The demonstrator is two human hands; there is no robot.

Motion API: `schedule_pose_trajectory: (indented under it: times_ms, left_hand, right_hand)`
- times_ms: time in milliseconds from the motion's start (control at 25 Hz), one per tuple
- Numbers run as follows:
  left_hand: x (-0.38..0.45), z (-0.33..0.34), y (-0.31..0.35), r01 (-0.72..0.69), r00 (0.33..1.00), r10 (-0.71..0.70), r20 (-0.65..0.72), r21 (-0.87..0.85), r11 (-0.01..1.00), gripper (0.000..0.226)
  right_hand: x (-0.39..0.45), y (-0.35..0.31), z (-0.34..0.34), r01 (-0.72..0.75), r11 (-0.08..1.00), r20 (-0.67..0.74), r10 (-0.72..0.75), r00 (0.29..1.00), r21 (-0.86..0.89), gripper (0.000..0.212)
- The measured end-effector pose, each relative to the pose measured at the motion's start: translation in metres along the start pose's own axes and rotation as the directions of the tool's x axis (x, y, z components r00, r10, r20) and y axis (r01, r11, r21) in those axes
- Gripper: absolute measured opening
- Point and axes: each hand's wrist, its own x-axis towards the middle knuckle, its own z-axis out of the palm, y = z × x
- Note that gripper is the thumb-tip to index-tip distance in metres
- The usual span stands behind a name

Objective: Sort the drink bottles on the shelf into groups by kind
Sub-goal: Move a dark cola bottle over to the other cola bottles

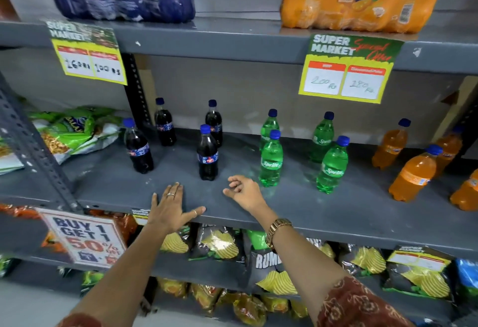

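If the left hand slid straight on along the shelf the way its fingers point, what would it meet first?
Probably the nearest cola bottle. The left hand lies flat on the shelf, fingers aimed up and slightly right, toward that bottle's base; depth makes a narrow miss to its left possible.

Shelf (297,205) grey. Cola bottles (207,156) dark brown w/ blue caps; Sprite bottles (270,161) green; orange bottles (411,171). Sleeve (362,303) maroon, floral print.
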Motion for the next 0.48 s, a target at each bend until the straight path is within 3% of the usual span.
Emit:
schedule_pose_trajectory:
  times_ms: [160,480]
  left_hand:
    - [0.009,-0.006,-0.030,-0.006,1.000,0.006,0.007,-0.017,1.000,0.100]
    - [0.014,-0.004,-0.038,-0.032,0.999,0.032,-0.015,-0.022,0.999,0.104]
  right_hand:
    - [0.026,-0.018,0.027,-0.051,0.996,0.033,0.053,0.998,-0.076,0.059]
    - [0.057,-0.034,0.049,-0.056,0.998,0.016,0.056,0.998,-0.013,0.056]
